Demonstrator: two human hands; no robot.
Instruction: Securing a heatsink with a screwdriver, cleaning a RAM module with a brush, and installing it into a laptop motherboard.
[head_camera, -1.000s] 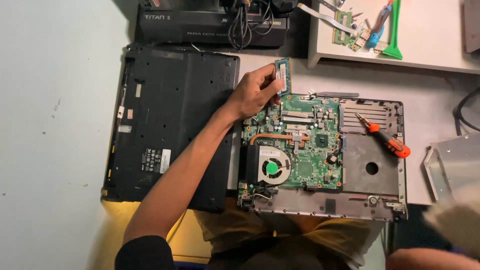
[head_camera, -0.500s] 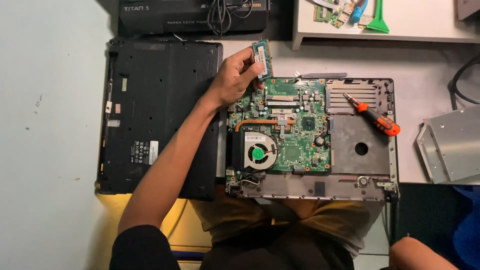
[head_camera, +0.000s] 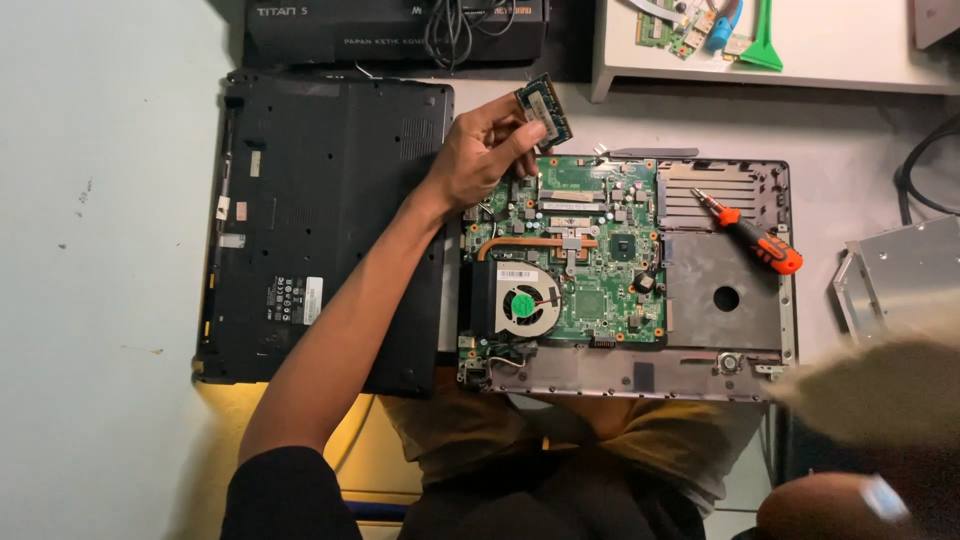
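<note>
Right hand (head_camera: 850, 505) at the near bottom edge, blurred, grip cannot be told. Opened laptop chassis (head_camera: 725, 345) lies on the worktop (head_camera: 90, 300), green motherboard (head_camera: 590, 260) exposed, round fan (head_camera: 522, 305) at its near left corner. Orange-handled screwdriver (head_camera: 755, 238) rests on the chassis's right half. Black bottom cover (head_camera: 320, 220) lies just left of the chassis, under the forearm. Left hand (head_camera: 480, 155) reaches over the board's far left corner, fingers pinched on a small memory module (head_camera: 545, 108) held tilted above the far edge. Beyond, a green pry tool (head_camera: 762, 40) on a white tray
</note>
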